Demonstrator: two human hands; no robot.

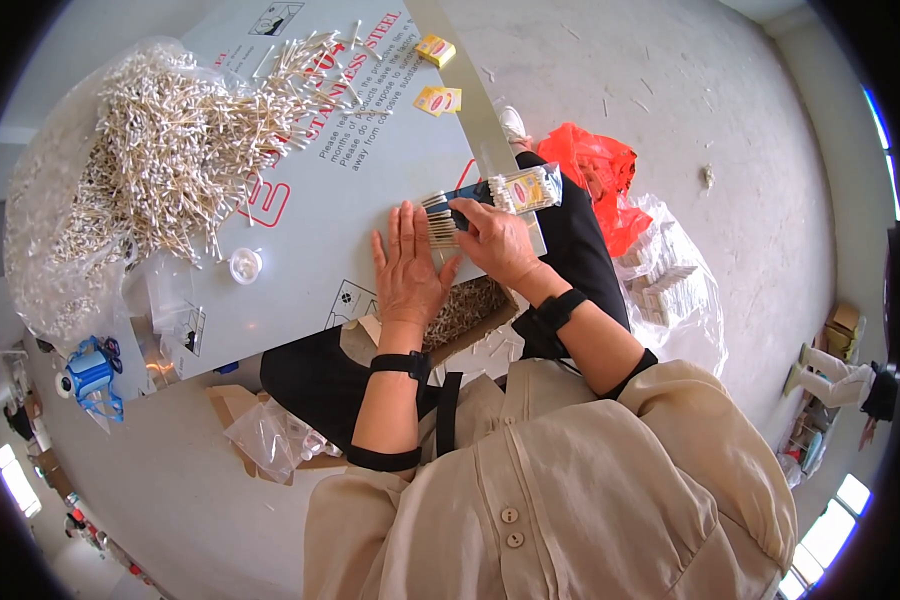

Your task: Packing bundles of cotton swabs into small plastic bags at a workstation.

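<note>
While handling a row of cotton swabs point(439, 228) at the right edge of the table point(310, 215), got left hand point(407, 272) flat with fingers slightly spread, right hand point(502, 243) curled over, can't tell if pinching. Got a yellow-labelled packet point(526, 192) just right, big swab heap point(165, 140) far left.

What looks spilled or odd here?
Thin pale sticks, probably swabs, lie scattered on the floor at upper right, apart from the swab heap on the table; they look dropped. The heap also spills from its clear bag.
</note>
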